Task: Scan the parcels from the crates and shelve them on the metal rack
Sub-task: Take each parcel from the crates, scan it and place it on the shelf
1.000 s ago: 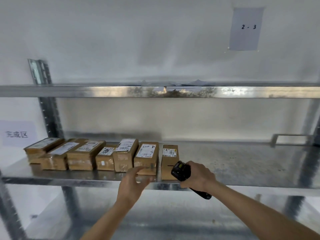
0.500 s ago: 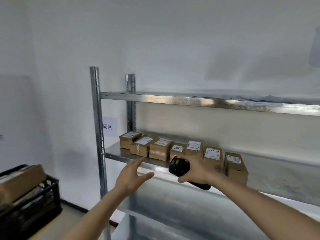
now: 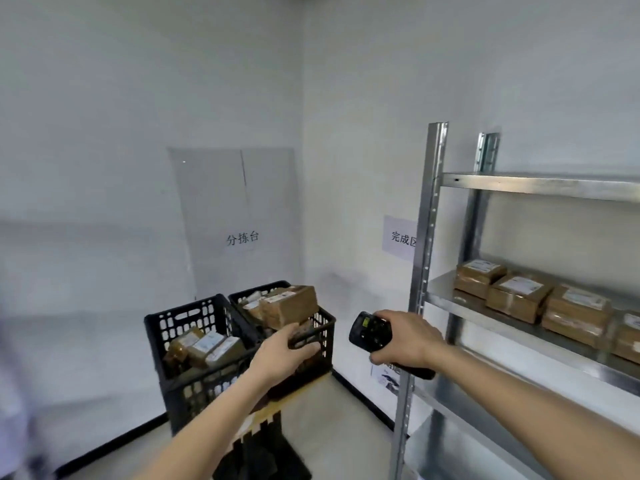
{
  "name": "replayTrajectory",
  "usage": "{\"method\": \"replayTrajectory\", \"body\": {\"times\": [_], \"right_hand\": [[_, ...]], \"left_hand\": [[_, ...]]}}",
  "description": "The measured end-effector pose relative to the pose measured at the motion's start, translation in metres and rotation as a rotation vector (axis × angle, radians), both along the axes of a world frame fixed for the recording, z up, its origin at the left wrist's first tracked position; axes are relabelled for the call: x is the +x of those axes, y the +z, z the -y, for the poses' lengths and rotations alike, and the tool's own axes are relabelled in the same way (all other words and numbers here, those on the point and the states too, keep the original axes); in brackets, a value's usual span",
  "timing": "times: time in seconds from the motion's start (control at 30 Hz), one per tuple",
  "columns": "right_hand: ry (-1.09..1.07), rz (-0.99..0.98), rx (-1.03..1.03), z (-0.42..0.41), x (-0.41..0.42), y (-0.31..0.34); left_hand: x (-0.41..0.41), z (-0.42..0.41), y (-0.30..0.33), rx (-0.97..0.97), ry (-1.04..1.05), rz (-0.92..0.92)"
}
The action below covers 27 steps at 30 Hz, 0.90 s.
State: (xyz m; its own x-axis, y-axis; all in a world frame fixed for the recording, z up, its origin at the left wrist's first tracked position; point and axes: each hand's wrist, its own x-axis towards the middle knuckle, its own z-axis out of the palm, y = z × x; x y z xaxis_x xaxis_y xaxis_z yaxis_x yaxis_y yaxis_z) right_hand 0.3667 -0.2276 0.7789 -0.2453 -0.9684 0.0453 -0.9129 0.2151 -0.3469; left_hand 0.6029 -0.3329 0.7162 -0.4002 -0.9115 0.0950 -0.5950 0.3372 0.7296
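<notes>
Two black plastic crates stand side by side on a low stand: the left crate (image 3: 194, 320) and the right crate (image 3: 328, 323), both holding brown taped parcels with white labels. A large parcel (image 3: 291, 306) lies on top in the right crate. My left hand (image 3: 282, 353) reaches out with relaxed fingers in front of the right crate's near wall and holds nothing. My right hand (image 3: 407, 341) grips a black handheld scanner (image 3: 365, 332), which is beside the metal rack's front post (image 3: 427, 237). Several shelved parcels (image 3: 519, 294) sit in a row on the rack's middle shelf (image 3: 446, 299).
A wooden stand (image 3: 273, 407) carries the crates in the room's corner. Paper signs hang on the wall above the crates (image 3: 242, 238) and beside the rack (image 3: 401, 237). The rack has an upper shelf (image 3: 540, 185) and a lower shelf (image 3: 450, 441). Bare floor lies between stand and rack.
The view has swung left from the rack to the crates. My left hand left the shelved parcels and now reaches toward the right crate. My right hand kept its grip on the scanner.
</notes>
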Motion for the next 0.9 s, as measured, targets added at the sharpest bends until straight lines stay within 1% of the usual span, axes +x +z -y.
{"method": "replayTrajectory", "body": {"times": [0.13, 0.3, 0.37, 0.47, 0.57, 0.67, 0.77, 0.9], "right_hand": [[0.112, 0.012, 0.026, 0.074, 0.062, -0.014], [0.234, 0.021, 0.074, 0.170, 0.116, -0.035], [0.281, 0.023, 0.092, 0.217, 0.128, -0.047], [0.325, 0.052, 0.118, 0.286, 0.142, -0.062], [0.331, 0.056, 0.161, 0.351, 0.152, -0.081], [0.320, 0.072, 0.200, 0.403, 0.160, -0.108], [0.313, 0.074, 0.251, 0.443, 0.171, -0.135], [0.290, 0.058, 0.310, 0.495, 0.190, -0.170]], "left_hand": [[0.068, 0.045, -0.014, 0.010, 0.097, 0.034], [0.126, 0.113, -0.035, 0.018, 0.207, 0.110], [0.142, 0.149, -0.045, 0.031, 0.238, 0.105], [0.162, 0.200, -0.060, 0.100, 0.281, 0.075], [0.181, 0.254, -0.083, 0.145, 0.345, 0.086], [0.192, 0.288, -0.098, 0.162, 0.385, 0.072], [0.199, 0.316, -0.113, 0.181, 0.398, 0.064], [0.208, 0.362, -0.144, 0.253, 0.412, 0.047]]}}
